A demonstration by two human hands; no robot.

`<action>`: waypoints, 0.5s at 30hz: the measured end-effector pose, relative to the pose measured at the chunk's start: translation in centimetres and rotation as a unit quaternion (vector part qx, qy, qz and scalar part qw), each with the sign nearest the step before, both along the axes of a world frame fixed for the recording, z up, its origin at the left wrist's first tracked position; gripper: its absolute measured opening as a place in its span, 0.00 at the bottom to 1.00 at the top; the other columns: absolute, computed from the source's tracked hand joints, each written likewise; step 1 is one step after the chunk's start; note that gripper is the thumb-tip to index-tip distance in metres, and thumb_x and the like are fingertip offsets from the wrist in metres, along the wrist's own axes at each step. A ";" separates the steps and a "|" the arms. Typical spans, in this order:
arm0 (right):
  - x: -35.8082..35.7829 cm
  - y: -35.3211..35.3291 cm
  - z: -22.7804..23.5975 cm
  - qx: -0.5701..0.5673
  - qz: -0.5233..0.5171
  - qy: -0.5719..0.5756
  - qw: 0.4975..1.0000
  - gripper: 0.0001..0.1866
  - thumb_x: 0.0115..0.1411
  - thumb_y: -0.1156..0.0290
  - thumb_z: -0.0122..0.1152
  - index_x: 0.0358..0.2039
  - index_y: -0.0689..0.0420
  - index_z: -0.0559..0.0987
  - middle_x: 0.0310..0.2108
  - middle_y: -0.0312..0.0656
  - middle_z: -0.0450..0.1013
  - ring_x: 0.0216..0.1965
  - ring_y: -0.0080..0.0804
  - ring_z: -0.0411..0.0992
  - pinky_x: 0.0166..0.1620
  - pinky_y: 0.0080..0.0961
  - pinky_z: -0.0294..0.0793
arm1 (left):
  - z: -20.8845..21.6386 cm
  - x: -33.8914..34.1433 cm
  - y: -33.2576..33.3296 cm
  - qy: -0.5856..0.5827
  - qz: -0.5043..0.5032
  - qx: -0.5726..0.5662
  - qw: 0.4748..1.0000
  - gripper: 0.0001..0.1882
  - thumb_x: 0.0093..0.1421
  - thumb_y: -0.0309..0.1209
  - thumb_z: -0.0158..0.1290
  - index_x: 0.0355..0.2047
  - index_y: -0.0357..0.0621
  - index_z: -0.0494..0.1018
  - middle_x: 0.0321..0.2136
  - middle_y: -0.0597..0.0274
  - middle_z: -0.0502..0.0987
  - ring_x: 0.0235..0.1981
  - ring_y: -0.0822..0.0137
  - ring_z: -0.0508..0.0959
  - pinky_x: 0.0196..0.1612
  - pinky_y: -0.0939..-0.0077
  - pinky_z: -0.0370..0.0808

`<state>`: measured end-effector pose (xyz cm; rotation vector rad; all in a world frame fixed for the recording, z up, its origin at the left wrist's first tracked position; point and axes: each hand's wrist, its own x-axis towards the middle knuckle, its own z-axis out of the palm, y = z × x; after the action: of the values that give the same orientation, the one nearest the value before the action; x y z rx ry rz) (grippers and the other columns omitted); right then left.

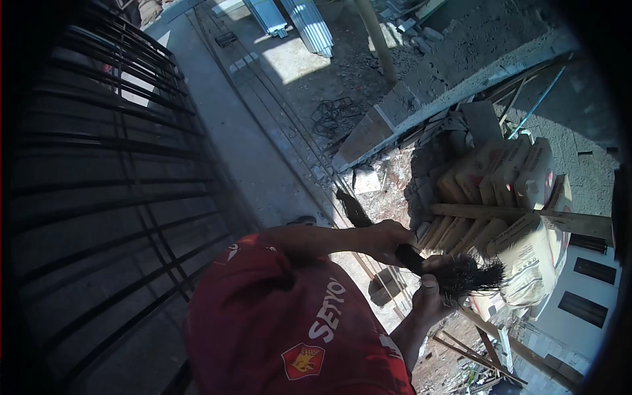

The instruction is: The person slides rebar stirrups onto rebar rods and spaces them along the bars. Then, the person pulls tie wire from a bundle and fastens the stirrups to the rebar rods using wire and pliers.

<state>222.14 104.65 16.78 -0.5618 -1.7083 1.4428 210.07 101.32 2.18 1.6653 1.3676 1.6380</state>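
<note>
Left hand's grip: the left hand (388, 240) is wrapped around the middle of the bundle, right of the frame's centre.
Right hand's grip: the right hand (429, 299), lower and further right, is closed on it near the bushy end, thumb uppermost.
Wire bundle: the bundle of thin dark wires (466, 276) slants from mid-frame toward the right, splayed at the lower-right end.
Handling: probably fairly light, springy and prickly; the gathered middle seems the best hold, away from the loose tips.
Sacks: stacked paper sacks (536, 168) fill the right, crossed by a wooden pole (576, 222).
Upper frame: a wire tangle (337, 115), then corrugated sheets (309, 31).
Left frame: dark metal bars (108, 143).
</note>
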 end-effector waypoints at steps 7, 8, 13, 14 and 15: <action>-8.7 1.4 0.0 0.154 0.209 -0.189 0.947 0.45 0.47 0.59 0.70 0.59 0.66 0.57 0.54 0.53 0.62 0.55 0.42 0.63 0.56 0.35 0.63 | 0.9 -11.5 -11.4 0.023 0.426 -0.024 0.904 0.13 0.55 0.38 0.58 0.24 0.42 0.70 0.16 0.66 0.66 0.20 0.66 0.66 0.30 0.68 0.66; -8.9 2.0 -1.3 0.136 0.217 -0.219 0.942 0.40 0.49 0.63 0.69 0.57 0.66 0.60 0.51 0.52 0.66 0.53 0.41 0.66 0.54 0.34 0.65 | 2.5 -11.7 -14.0 -0.133 0.444 -0.003 0.886 0.11 0.53 0.31 0.59 0.22 0.43 0.68 0.16 0.67 0.67 0.20 0.69 0.67 0.27 0.72 0.66; -10.9 3.2 -7.5 0.168 0.337 -0.325 0.867 0.28 0.55 0.67 0.63 0.53 0.65 0.66 0.38 0.45 0.73 0.41 0.32 0.72 0.45 0.28 0.71 | 4.8 -12.6 -24.4 -0.265 0.652 0.101 0.703 0.10 0.53 0.29 0.58 0.20 0.43 0.69 0.16 0.70 0.69 0.18 0.79 0.67 0.23 0.81 0.64; -11.5 3.2 -9.2 0.161 0.357 -0.328 0.859 0.26 0.55 0.67 0.62 0.52 0.65 0.67 0.37 0.45 0.74 0.39 0.31 0.73 0.43 0.27 0.72 | 4.8 -12.8 -26.4 -0.245 0.663 0.098 0.701 0.07 0.57 0.30 0.54 0.27 0.42 0.69 0.19 0.65 0.70 0.22 0.74 0.72 0.28 0.77 0.70; -12.2 2.7 -10.8 0.125 0.384 -0.325 0.855 0.25 0.56 0.68 0.61 0.51 0.65 0.68 0.36 0.44 0.74 0.38 0.30 0.74 0.42 0.26 0.72 | 5.0 -12.8 -28.3 -0.230 0.650 0.149 0.709 0.13 0.55 0.37 0.58 0.29 0.42 0.69 0.21 0.64 0.70 0.23 0.72 0.72 0.29 0.76 0.71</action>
<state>209.93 107.39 6.01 -0.2164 -2.8455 1.6000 197.31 73.01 7.20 0.0051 2.1928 2.8030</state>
